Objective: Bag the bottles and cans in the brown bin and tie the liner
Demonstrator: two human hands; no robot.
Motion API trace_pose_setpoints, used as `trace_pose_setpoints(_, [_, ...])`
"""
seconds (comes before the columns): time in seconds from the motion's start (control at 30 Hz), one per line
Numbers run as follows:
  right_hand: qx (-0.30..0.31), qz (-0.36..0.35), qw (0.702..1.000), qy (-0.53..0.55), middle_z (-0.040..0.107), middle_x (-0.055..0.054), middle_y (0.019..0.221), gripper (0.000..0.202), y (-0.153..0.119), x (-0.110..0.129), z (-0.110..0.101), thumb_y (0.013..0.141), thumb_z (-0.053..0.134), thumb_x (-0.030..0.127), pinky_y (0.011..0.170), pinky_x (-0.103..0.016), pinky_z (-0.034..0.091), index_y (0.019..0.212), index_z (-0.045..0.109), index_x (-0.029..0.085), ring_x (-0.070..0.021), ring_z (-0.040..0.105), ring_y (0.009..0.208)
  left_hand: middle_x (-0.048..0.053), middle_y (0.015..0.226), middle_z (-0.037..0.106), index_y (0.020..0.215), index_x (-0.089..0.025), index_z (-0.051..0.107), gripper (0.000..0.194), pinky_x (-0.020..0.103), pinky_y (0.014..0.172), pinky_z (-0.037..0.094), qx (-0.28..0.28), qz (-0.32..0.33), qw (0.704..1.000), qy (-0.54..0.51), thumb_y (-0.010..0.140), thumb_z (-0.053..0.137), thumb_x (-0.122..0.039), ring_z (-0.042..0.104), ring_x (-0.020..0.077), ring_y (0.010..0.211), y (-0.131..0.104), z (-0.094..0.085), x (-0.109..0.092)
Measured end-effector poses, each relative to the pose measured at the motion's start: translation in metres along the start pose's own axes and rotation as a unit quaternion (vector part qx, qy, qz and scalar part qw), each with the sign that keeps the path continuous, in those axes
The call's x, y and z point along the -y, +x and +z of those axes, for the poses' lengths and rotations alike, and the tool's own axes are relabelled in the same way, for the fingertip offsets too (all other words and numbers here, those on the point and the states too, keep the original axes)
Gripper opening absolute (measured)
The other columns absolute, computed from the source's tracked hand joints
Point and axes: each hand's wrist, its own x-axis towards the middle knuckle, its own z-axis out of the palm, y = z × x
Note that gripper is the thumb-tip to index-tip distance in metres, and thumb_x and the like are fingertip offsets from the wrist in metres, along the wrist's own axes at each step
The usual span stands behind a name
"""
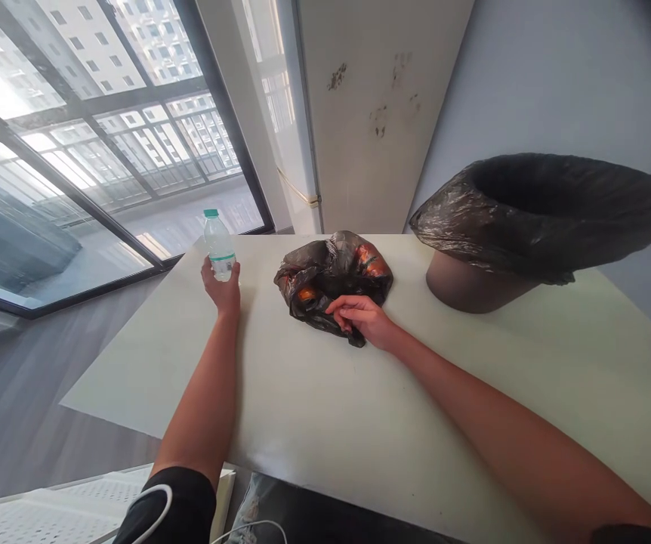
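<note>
A clear plastic bottle (220,245) with a green cap stands upright at the table's far left, and my left hand (222,285) is wrapped round its lower part. A crumpled black plastic bag (325,264) lies near the far edge in the middle, with orange things showing inside it. My right hand (362,316) is at the bag's near right side, its fingers bent and close together against the dark plastic. Whether those fingers pinch the plastic is too small to tell.
A brown bin (470,283) lined with a wide black bag (473,234) stands on the right of the pale table (303,408). Behind are a glass door and a stained white panel (359,166). A white perforated surface (47,510) is at lower left.
</note>
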Motion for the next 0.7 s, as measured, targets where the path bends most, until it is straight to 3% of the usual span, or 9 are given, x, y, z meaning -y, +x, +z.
trace_pose_setpoints(0.33, [0.007, 0.001, 1.000, -0.001, 0.059, -0.002, 0.068, 0.021, 0.000, -0.001, -0.001, 0.083, 0.072, 0.033, 0.058, -0.028, 0.035, 0.092, 0.079, 0.016, -0.0145, 0.050, 0.064, 0.015, 0.144, 0.056, 0.140, -0.024, 0.036, 0.073, 0.039, 0.102, 0.058, 0.007, -0.055, 0.998, -0.019, 0.081, 0.078, -0.031, 0.068, 0.0237, 0.122, 0.001, 0.002, 0.007])
trace_pose_setpoints(0.57, [0.001, 0.002, 1.000, -0.006, 0.059, -0.001, 0.069, 0.024, 0.000, -0.002, -0.001, 0.084, 0.072, 0.036, 0.057, -0.028, 0.036, 0.098, 0.078, 0.017, -0.0139, 0.048, 0.062, 0.016, 0.144, 0.056, 0.146, -0.023, 0.035, 0.085, 0.043, 0.110, 0.052, 0.003, -0.092, 0.995, -0.027, 0.075, 0.083, -0.027, 0.066, 0.0269, 0.127, -0.002, 0.003, 0.004])
trace_pose_setpoints(0.63, [-0.001, -0.003, 1.000, -0.022, 0.059, 0.000, 0.068, 0.023, 0.000, -0.004, -0.002, 0.085, 0.072, 0.036, 0.057, -0.028, 0.036, 0.097, 0.078, 0.017, -0.0141, 0.048, 0.062, 0.018, 0.146, 0.054, 0.147, -0.021, 0.034, 0.091, 0.047, 0.115, 0.048, -0.028, -0.076, 0.997, -0.019, 0.072, 0.086, -0.029, 0.059, 0.0297, 0.135, -0.001, 0.001, 0.000])
trace_pose_setpoints(0.7, [0.000, -0.014, 0.998, -0.055, 0.059, 0.000, 0.068, 0.022, -0.001, -0.005, -0.002, 0.087, 0.073, 0.037, 0.058, -0.028, 0.036, 0.096, 0.078, 0.017, -0.0144, 0.049, 0.063, 0.019, 0.147, 0.050, 0.146, -0.019, 0.036, 0.089, 0.049, 0.120, 0.042, -0.098, -0.024, 0.995, 0.003, 0.074, 0.086, -0.033, 0.053, 0.0308, 0.139, -0.002, -0.003, -0.010])
